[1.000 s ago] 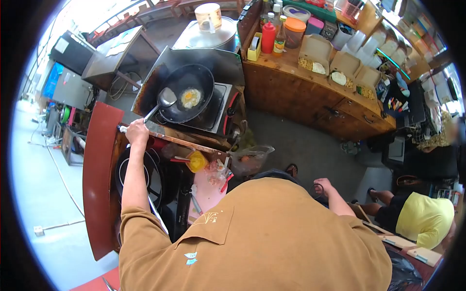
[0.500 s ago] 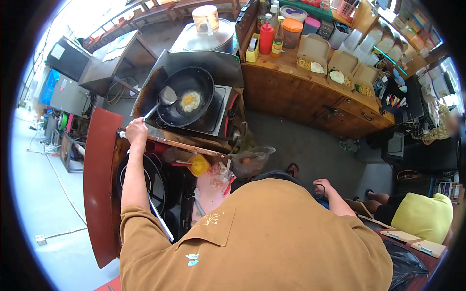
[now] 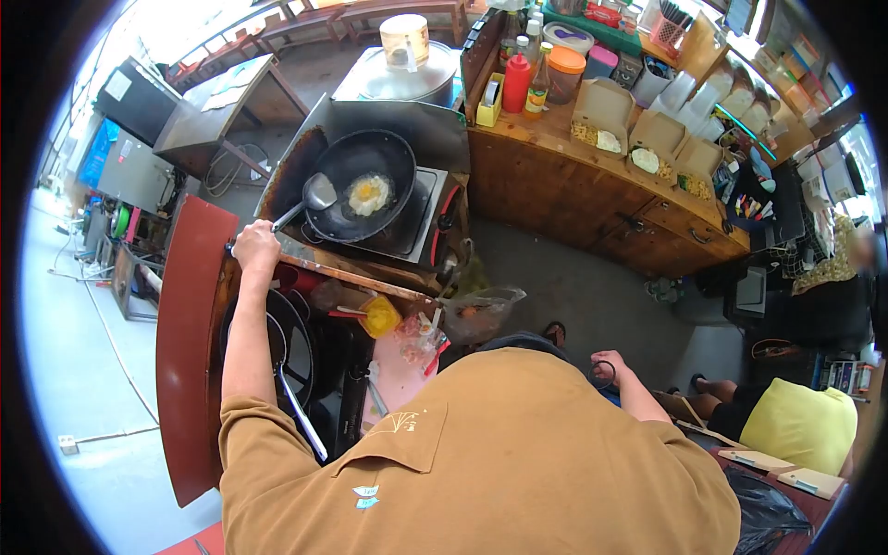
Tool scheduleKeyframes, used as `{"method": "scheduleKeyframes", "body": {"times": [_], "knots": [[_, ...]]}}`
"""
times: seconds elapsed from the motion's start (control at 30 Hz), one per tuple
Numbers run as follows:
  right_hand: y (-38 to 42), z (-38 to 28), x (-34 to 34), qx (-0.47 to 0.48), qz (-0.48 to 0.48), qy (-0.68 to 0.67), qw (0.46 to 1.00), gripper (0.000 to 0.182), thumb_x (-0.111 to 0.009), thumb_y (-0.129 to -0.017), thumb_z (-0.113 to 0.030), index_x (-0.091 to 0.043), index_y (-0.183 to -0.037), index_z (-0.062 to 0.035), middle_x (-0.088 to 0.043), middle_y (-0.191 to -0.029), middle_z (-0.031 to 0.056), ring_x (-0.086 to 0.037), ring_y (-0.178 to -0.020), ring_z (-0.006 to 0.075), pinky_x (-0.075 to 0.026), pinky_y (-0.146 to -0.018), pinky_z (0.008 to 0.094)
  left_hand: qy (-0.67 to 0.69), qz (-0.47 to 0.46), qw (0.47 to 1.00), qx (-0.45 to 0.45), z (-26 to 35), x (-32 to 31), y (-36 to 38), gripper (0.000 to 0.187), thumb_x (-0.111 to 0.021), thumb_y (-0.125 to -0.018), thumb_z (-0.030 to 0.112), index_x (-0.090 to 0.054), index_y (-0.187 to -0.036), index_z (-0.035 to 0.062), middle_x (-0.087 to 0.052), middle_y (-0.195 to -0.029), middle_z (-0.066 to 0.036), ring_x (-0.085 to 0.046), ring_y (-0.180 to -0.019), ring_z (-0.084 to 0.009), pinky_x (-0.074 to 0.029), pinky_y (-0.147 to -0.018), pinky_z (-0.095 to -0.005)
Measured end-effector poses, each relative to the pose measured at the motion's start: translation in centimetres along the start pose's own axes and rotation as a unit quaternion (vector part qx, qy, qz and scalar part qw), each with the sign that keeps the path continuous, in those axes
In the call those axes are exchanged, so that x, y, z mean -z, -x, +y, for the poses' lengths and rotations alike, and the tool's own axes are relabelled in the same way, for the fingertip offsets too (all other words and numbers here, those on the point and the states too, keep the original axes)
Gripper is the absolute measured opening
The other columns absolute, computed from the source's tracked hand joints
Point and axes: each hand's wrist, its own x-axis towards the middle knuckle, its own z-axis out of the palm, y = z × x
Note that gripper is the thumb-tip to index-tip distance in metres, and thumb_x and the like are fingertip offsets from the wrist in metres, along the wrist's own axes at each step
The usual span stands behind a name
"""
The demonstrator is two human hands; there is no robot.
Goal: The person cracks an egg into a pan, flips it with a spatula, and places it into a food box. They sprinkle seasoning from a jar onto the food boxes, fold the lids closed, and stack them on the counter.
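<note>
My left hand (image 3: 256, 246) is closed around the handle of a wok turner (image 3: 319, 192). The turner's blade rests inside a black wok (image 3: 393, 153), left of a frying egg (image 3: 369, 194) with a yellow yolk and white edges. The wok sits on a gas stove (image 3: 427, 217). Down by my right side, my right hand (image 3: 608, 363) is closed, with a thin dark loop (image 3: 604, 374) at it. Whether the fingers grip anything is hidden from me.
Open takeout boxes (image 3: 603, 106) with food stand on the wooden counter (image 3: 555, 180), near sauce bottles (image 3: 517, 83). A lidded pot (image 3: 407, 85) stands behind the stove. Below are a pink cutting board (image 3: 400, 370) and a ladle (image 3: 301, 416). A person in yellow (image 3: 800, 425) is at right.
The view has shifted slightly, so the wok and counter appear a little further right. The turner's blade remains beside the egg, and my left hand keeps its grip.
</note>
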Motion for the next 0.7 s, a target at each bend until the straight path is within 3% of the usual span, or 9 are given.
{"method": "scheduleKeyframes", "body": {"times": [0.17,0.27,0.37,0.47,0.6,0.7], "knots": [[-1.2,0.2,0.1,0.003,0.005,0.046,0.999,0.023,-0.070,-0.088,-0.017,-0.071,-0.107,-0.0047,-0.064,-0.076,0.0025,-0.059,-0.058,0.0119,-0.048,-0.049,0.0273,0.050,0.023,0.997,-0.049,-0.8,-1.5,-0.4,0.018,-0.059,-0.083,0.012,-0.076,-0.091,0.0125,-0.073,-0.097,-0.013,-0.071,-0.092,-0.0336,-0.057,-0.082,-0.0439],[-1.8,1.0,0.1,0.017,0.023,0.064,0.998,0.022,-0.069,-0.090,-0.018,-0.071,-0.107,-0.0042,-0.065,-0.077,0.0029,-0.059,-0.058,0.0127,-0.049,-0.049,0.0276,-0.009,0.028,0.999,-0.040,-1.0,-2.2,-0.8,0.016,-0.060,-0.083,0.012,-0.075,-0.090,0.0119,-0.073,-0.094,-0.013,-0.071,-0.089,-0.0334,-0.058,-0.079,-0.0430],[-1.6,1.4,0.3,0.005,-0.010,0.046,0.999,0.019,-0.067,-0.093,-0.017,-0.070,-0.108,-0.0048,-0.066,-0.082,0.0034,-0.059,-0.059,0.0133,-0.049,-0.050,0.0282,0.049,0.051,0.995,-0.069,-1.2,-4.2,-1.2,0.020,-0.057,-0.084,0.012,-0.075,-0.093,0.0131,-0.073,-0.095,-0.013,-0.071,-0.090,-0.0342,-0.058,-0.079,-0.0450],[-1.3,1.8,0.4,-0.002,-0.013,0.020,1.000,0.019,-0.066,-0.092,-0.015,-0.070,-0.107,-0.0050,-0.065,-0.084,0.0030,-0.058,-0.058,0.0131,-0.049,-0.050,0.0284,0.055,0.050,0.997,-0.018,-0.7,-4.0,-1.7,0.022,-0.056,-0.084,0.012,-0.075,-0.094,0.0143,-0.073,-0.097,-0.013,-0.071,-0.092,-0.0342,-0.057,-0.081,-0.0456],[-0.8,2.5,0.6,-0.002,0.007,0.008,1.000,0.017,-0.066,-0.091,-0.012,-0.069,-0.105,-0.0045,-0.064,-0.080,0.0029,-0.056,-0.055,0.0125,-0.047,-0.048,0.0283,0.072,0.023,0.997,-0.019,0.4,-3.2,-1.4,0.024,-0.056,-0.084,0.013,-0.075,-0.097,0.0176,-0.073,-0.097,-0.012,-0.071,-0.093,-0.0332,-0.057,-0.083,-0.0448],[0.0,2.4,0.7,-0.004,-0.010,-0.034,0.999,0.017,-0.065,-0.090,-0.012,-0.068,-0.104,-0.0036,-0.062,-0.077,0.0027,-0.054,-0.052,0.0117,-0.045,-0.047,0.0279,0.092,0.054,0.994,0.004,0.4,-3.7,-1.7,0.025,-0.056,-0.084,0.013,-0.076,-0.099,0.0182,-0.073,-0.098,-0.012,-0.071,-0.093,-0.0330,-0.057,-0.083,-0.0447]]}}
